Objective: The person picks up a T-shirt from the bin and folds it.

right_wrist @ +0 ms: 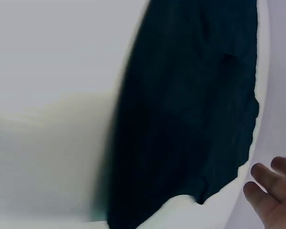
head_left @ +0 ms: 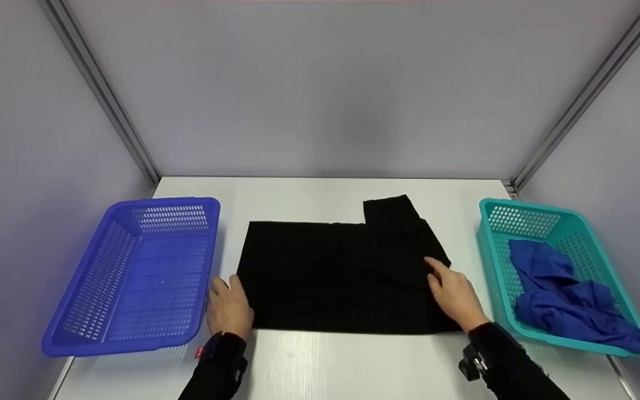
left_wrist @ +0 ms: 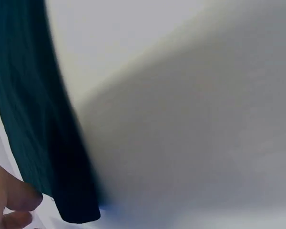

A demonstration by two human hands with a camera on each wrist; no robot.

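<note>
A black folded garment lies flat on the white table, with a short sleeve-like flap sticking out past its far edge toward the right. My left hand is at the garment's left edge, its fingertips by the cloth; in the left wrist view the thumb overlaps the dark fabric's end. Over the garment's right side, my right hand has its index finger stretched out above the cloth. The right wrist view shows that hand's fingers spread and holding nothing, beside the fabric's uneven edge.
An empty blue-violet plastic basket stands at the left, close to my left hand. On the right, a teal basket contains a crumpled blue cloth that hangs over its near rim. Grey panels enclose the table's back and sides.
</note>
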